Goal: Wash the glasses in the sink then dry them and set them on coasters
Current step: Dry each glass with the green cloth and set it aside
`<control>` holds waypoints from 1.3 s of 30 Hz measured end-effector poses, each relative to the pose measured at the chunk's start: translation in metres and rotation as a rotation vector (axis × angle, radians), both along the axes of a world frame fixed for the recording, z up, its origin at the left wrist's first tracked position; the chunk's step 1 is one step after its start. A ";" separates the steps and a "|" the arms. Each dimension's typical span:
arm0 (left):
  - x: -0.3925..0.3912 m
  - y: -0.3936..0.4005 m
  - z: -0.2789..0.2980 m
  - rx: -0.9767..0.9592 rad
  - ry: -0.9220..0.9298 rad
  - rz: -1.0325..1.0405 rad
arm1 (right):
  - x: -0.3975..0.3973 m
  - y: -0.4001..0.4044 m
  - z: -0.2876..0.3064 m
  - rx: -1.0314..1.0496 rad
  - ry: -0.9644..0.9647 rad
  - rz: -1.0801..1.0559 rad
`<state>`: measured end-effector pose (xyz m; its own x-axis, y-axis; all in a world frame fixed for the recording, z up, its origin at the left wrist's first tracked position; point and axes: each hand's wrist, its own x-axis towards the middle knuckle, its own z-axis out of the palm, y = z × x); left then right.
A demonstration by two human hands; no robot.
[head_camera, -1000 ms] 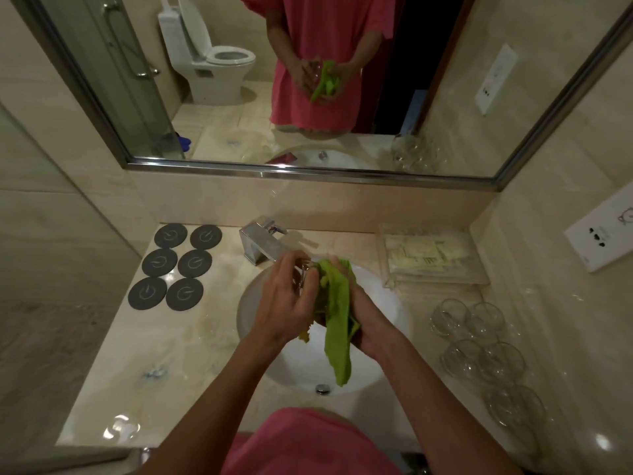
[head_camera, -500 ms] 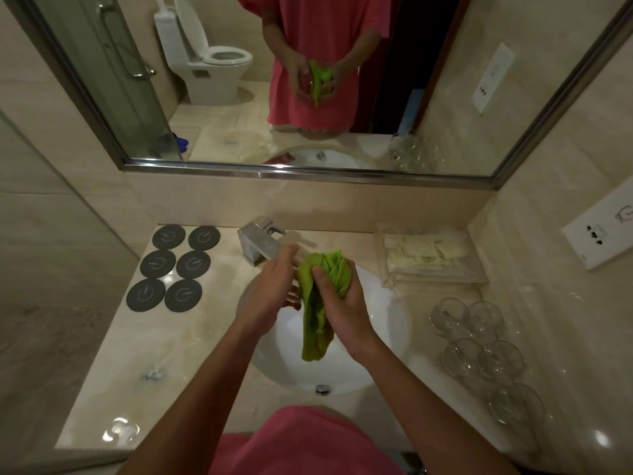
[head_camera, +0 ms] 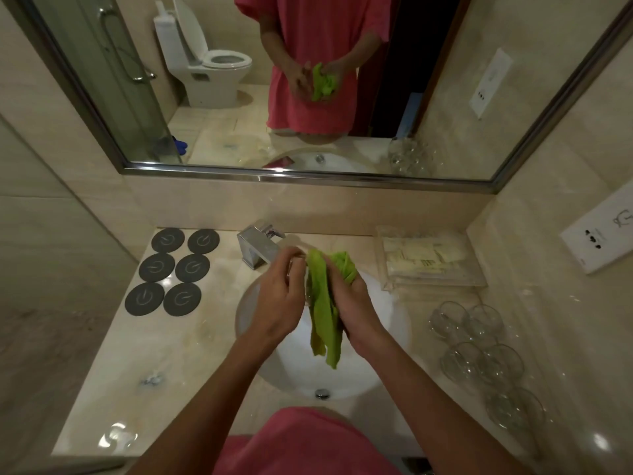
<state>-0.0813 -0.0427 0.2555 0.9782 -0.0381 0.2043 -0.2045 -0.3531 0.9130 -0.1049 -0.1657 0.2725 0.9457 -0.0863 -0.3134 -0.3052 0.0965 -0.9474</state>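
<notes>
Over the white sink point(head_camera: 383, 337) I judge I am drying one glass point(head_camera: 297, 269): my left hand point(head_camera: 279, 296) curls around it while my right hand point(head_camera: 356, 303) grips a green cloth point(head_camera: 323, 313) against it. Next it needs carrying to the six bare coasters point(head_camera: 171, 272) at left. Five more glasses point(head_camera: 479, 351) wait at right, and a clear tray point(head_camera: 431, 262) holds pale packets.

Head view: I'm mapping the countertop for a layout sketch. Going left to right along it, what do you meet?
Six dark coasters → faucet → left hand → green cloth → right hand → clear tray → cluster of glasses.

Beige marble walls point(head_camera: 534, 255), framed mirror point(head_camera: 342, 80) reflecting a toilet point(head_camera: 212, 68).
</notes>
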 end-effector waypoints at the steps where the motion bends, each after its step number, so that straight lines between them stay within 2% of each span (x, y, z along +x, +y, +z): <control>1: 0.003 -0.003 0.003 -0.041 0.163 0.015 | 0.000 0.001 -0.003 -0.113 -0.049 -0.031; 4: 0.018 0.005 0.003 -0.160 0.684 -0.069 | -0.003 -0.004 -0.008 -0.383 -0.220 0.022; 6: 0.023 0.016 0.004 -0.159 0.837 -0.143 | -0.005 -0.008 -0.010 -0.399 -0.259 0.064; 8: 0.023 0.022 0.010 -0.116 0.867 -0.208 | -0.003 -0.010 -0.012 -0.316 -0.197 0.025; 10: 0.022 0.026 0.014 -0.048 0.785 -0.253 | 0.002 -0.010 -0.015 -0.158 -0.064 -0.034; 11: 0.020 0.027 0.012 0.003 0.682 -0.267 | 0.005 -0.011 -0.017 -0.075 0.010 -0.047; 14: 0.013 0.023 -0.007 0.237 0.174 -0.245 | 0.008 -0.017 -0.011 0.079 0.151 -0.003; 16: 0.006 0.013 -0.010 0.184 -0.008 -0.178 | 0.006 -0.019 -0.007 0.104 0.168 0.048; 18: 0.000 0.002 -0.007 0.055 0.002 -0.095 | 0.004 -0.016 -0.008 0.043 0.134 0.054; 20: 0.001 -0.003 -0.002 0.015 0.186 -0.018 | 0.002 -0.011 -0.011 -0.086 0.067 0.041; 23: 0.010 0.003 0.005 -0.076 0.728 -0.043 | 0.000 -0.013 -0.012 -0.356 -0.069 0.067; 25: 0.012 0.011 0.007 -0.134 0.872 -0.092 | -0.001 -0.017 -0.012 -0.425 -0.139 0.098; 28: 0.008 0.013 0.010 -0.065 0.758 -0.182 | 0.000 -0.019 -0.017 -0.327 -0.123 0.026; 31: -0.004 0.009 0.008 0.197 0.354 -0.264 | 0.003 -0.022 -0.016 -0.072 0.061 -0.023; 34: -0.010 0.010 -0.008 0.358 0.021 -0.208 | 0.001 -0.025 -0.008 0.106 0.191 0.070; 37: -0.011 0.005 -0.013 0.275 -0.057 -0.088 | -0.002 -0.022 -0.008 0.036 0.164 0.108; 39: -0.011 -0.001 -0.004 0.163 0.066 -0.027 | -0.004 -0.017 -0.009 -0.114 0.090 0.069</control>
